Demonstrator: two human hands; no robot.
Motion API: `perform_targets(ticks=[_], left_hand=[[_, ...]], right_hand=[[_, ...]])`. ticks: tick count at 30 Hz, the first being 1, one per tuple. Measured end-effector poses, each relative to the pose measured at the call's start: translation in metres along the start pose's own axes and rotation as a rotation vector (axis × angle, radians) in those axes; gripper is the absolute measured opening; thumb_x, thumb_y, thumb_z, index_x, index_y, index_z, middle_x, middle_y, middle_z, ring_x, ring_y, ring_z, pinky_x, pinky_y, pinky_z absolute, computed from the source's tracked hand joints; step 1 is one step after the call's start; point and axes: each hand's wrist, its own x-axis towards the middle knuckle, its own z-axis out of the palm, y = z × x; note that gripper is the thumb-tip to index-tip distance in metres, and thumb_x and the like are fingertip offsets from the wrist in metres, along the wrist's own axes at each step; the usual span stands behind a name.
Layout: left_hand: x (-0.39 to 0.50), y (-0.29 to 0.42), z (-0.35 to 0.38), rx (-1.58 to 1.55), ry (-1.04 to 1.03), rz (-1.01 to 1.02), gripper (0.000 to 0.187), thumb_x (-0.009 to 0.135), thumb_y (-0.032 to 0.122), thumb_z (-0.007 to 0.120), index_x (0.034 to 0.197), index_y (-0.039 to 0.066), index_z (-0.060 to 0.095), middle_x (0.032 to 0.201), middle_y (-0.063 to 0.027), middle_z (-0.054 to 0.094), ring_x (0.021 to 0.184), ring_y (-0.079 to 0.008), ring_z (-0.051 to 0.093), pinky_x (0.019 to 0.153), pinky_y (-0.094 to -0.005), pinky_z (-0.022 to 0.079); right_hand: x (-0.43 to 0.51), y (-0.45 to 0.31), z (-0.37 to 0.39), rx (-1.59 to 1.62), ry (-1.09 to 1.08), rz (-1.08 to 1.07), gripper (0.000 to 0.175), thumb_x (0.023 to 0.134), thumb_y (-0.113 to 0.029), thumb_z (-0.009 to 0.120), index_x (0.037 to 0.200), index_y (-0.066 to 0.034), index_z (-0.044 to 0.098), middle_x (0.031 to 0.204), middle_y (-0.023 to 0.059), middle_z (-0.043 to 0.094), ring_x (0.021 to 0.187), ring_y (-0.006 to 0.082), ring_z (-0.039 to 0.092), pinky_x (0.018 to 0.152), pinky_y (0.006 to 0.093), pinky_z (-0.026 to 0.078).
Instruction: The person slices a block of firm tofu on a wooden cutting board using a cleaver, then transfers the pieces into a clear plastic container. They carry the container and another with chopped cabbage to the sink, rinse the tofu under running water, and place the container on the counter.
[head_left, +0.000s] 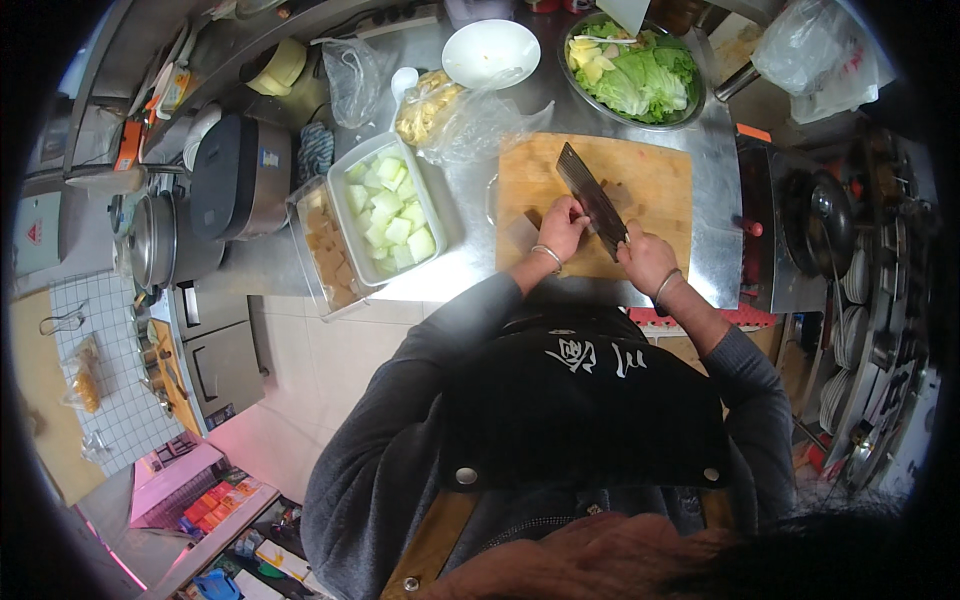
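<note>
A wooden cutting board (660, 165) lies before me on the steel table. My right hand (646, 256) grips the handle end of a wide kitchen cleaver (589, 193), whose blade slants up and left over the board. Close against the blade's left side is my left hand (564, 225), its fingers bent; what lies under the fingertips is hidden. Small brown pieces (619, 196) lie just right of the blade. Darker brown and greyish pieces (525, 231) sit on the board left of my left hand.
Left of the board stand a white tub (439, 247) of pale green chunks and a clear container (300, 232) of brown cubes. Behind are a bag of yellow food (427, 105), a white bowl (491, 54) and a metal bowl (701, 101) of lettuce. A wok (825, 221) stands right.
</note>
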Motion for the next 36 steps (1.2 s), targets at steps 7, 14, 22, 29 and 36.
perform_targets(ticks=[7, 14, 22, 29, 36], left_hand=[[0.003, -0.002, 0.003, 0.011, 0.02, -0.013, 0.015, 0.081, 0.004, 0.073, 0.086, 0.004, 0.058, 0.077, -0.0111, 0.065, 0.072, -0.0237, 0.064, 0.069, -0.0354, 0.052], [0.008, -0.027, 0.008, -0.095, -0.015, -0.04, 0.017, 0.083, 0.005, 0.072, 0.088, 0.004, 0.056, 0.075, -0.0085, 0.064, 0.07, -0.0172, 0.064, 0.067, -0.0325, 0.052], [0.001, 0.023, -0.007, -0.093, -0.115, -0.264, 0.019, 0.086, 0.009, 0.072, 0.092, 0.004, 0.054, 0.08, -0.0083, 0.064, 0.072, -0.0163, 0.062, 0.068, -0.0323, 0.052], [0.008, -0.012, 0.007, -0.121, -0.107, -0.166, 0.019, 0.087, 0.008, 0.071, 0.093, 0.006, 0.053, 0.081, -0.0052, 0.061, 0.076, -0.0156, 0.06, 0.071, -0.0316, 0.05], [0.011, -0.022, 0.013, -0.19, -0.129, -0.097, 0.019, 0.087, 0.004, 0.069, 0.091, 0.007, 0.05, 0.081, -0.0006, 0.054, 0.075, -0.0118, 0.052, 0.071, -0.0269, 0.047]], right_hand=[[0.011, 0.003, 0.018, 0.046, 0.006, 0.038, 0.027, 0.089, -0.022, 0.058, 0.101, -0.0005, 0.049, 0.072, 0.0256, 0.064, 0.07, 0.0453, 0.063, 0.064, 0.0551, 0.05], [0.029, 0.003, 0.024, 0.145, 0.042, 0.089, 0.028, 0.088, -0.02, 0.059, 0.102, 0.0028, 0.05, 0.077, 0.0285, 0.064, 0.076, 0.0471, 0.063, 0.071, 0.0548, 0.051], [0.026, 0.006, -0.002, 0.157, 0.031, 0.077, 0.032, 0.087, -0.019, 0.059, 0.106, 0.005, 0.05, 0.079, 0.0306, 0.064, 0.078, 0.0485, 0.063, 0.072, 0.0547, 0.051], [0.017, 0.0, -0.01, 0.121, -0.016, 0.083, 0.031, 0.088, -0.021, 0.057, 0.107, 0.0037, 0.051, 0.079, 0.0299, 0.065, 0.078, 0.0478, 0.064, 0.072, 0.0549, 0.051], [0.018, 0.009, 0.005, 0.122, 0.009, 0.064, 0.032, 0.088, -0.021, 0.058, 0.108, 0.0035, 0.05, 0.076, 0.0294, 0.064, 0.074, 0.0477, 0.063, 0.069, 0.0552, 0.051]])
